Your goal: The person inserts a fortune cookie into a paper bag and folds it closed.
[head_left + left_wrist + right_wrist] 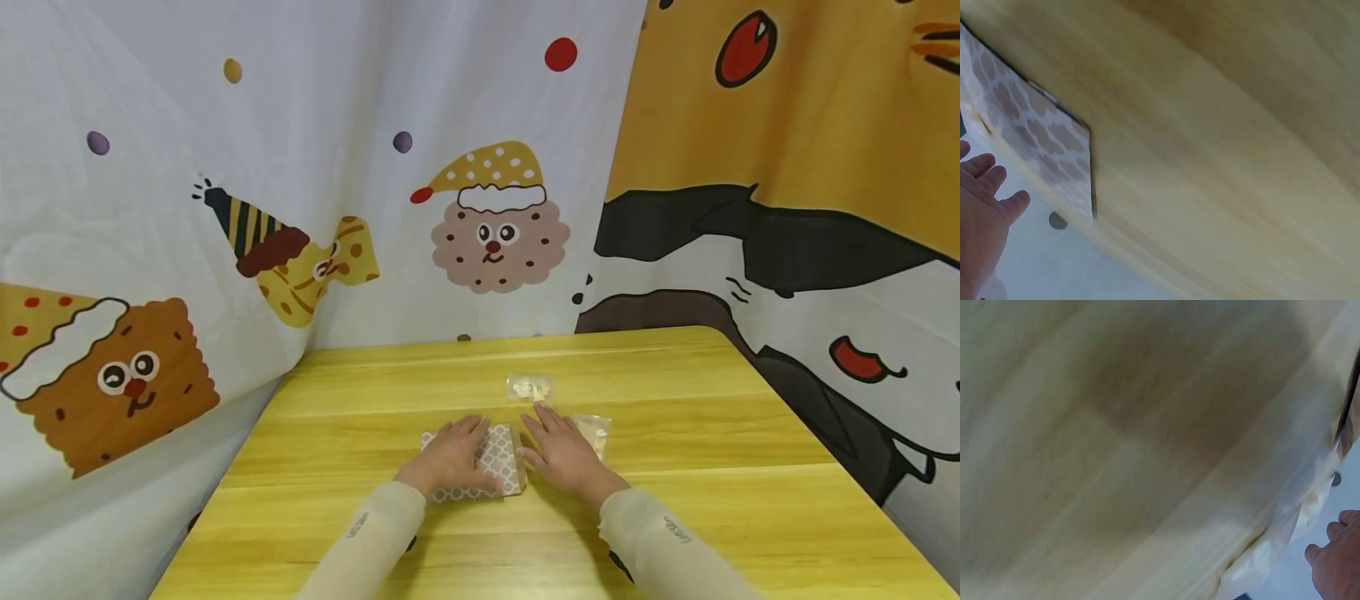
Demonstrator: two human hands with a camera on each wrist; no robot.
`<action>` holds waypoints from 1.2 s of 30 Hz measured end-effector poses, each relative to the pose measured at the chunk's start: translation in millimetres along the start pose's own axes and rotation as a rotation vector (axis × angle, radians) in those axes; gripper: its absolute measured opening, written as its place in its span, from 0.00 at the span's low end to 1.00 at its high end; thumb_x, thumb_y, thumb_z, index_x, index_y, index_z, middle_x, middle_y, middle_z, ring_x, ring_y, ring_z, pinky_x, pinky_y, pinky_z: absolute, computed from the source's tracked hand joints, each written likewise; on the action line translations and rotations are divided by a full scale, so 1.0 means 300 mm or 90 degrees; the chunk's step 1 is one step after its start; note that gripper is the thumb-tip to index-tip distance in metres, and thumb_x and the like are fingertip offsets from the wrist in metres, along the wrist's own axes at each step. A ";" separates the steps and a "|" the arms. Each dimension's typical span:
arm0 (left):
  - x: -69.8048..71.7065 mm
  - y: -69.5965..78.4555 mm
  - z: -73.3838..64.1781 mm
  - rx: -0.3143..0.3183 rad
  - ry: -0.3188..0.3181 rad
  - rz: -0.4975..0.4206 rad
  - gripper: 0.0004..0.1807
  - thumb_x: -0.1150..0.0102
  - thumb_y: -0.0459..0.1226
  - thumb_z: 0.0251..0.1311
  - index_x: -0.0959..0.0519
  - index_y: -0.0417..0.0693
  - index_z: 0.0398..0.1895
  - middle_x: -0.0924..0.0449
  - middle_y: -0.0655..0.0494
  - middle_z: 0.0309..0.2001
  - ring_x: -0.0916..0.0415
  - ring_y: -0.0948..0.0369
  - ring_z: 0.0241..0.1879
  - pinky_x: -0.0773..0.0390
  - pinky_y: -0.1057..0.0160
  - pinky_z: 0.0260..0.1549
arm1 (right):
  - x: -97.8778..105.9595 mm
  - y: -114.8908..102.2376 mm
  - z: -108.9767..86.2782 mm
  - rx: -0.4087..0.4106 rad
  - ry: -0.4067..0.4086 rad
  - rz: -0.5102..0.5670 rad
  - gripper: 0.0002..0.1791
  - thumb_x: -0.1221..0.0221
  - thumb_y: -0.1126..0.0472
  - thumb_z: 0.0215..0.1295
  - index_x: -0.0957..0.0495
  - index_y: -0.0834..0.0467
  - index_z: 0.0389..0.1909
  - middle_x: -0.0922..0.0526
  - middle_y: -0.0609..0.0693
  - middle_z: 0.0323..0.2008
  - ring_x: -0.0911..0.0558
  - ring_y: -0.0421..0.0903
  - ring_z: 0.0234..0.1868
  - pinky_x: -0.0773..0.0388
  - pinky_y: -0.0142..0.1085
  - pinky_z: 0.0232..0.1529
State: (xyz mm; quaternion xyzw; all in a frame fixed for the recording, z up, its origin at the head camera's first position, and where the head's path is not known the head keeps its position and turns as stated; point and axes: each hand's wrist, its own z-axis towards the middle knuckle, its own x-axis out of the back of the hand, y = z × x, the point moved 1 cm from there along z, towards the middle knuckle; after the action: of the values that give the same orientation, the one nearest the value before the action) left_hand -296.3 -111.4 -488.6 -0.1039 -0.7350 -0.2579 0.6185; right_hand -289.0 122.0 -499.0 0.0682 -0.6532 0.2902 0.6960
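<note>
**Spread over and beside a patterned box, gripping nothing**

Has the fingers of the left hand loosely parted, thumb apart, over the top of the box and holding nothing; cannot tell whether touching it or just above. Has the fingers of the right hand extended and spread, likewise without a hold, thumb just beside the plain brown right side of the box. Shows the box lying flat on the yellow wood-grain desk, beige with white lattice. Shows, near the right fingertips, a small clear bag of pale pieces, and beside that hand, partly hidden behind it, another clear bag. Wears pale sleeves with lettering. Shows, beyond the desk, hanging cloth printed with cartoon figures and dots.
</note>
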 end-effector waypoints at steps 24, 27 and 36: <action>-0.038 0.022 0.034 -0.004 -0.025 0.032 0.64 0.38 0.75 0.42 0.47 0.53 0.79 0.49 0.48 0.77 0.51 0.50 0.75 0.48 0.41 0.71 | -0.046 -0.011 -0.019 0.007 -0.086 -0.060 0.33 0.56 0.41 0.77 0.38 0.54 0.75 0.48 0.62 0.76 0.50 0.59 0.76 0.53 0.61 0.72; -0.036 0.022 0.032 -0.007 -0.018 0.025 0.63 0.37 0.74 0.43 0.46 0.53 0.79 0.48 0.48 0.77 0.50 0.50 0.75 0.46 0.41 0.70 | -0.043 -0.012 -0.020 0.008 -0.083 -0.059 0.32 0.56 0.41 0.77 0.37 0.54 0.74 0.48 0.62 0.76 0.49 0.59 0.76 0.53 0.61 0.72; -0.040 0.020 0.023 -0.011 -0.014 0.018 0.64 0.38 0.76 0.41 0.48 0.55 0.79 0.48 0.50 0.77 0.49 0.51 0.75 0.48 0.42 0.71 | -0.049 -0.001 -0.021 0.051 -0.062 -0.067 0.30 0.55 0.43 0.78 0.35 0.51 0.74 0.46 0.63 0.75 0.48 0.61 0.76 0.51 0.63 0.71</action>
State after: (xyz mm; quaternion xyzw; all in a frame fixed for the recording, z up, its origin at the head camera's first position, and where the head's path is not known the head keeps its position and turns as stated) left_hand -296.8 -100.8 -499.4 -0.1224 -0.7380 -0.2539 0.6132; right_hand -283.1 120.0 -513.7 0.1441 -0.6696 0.2752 0.6747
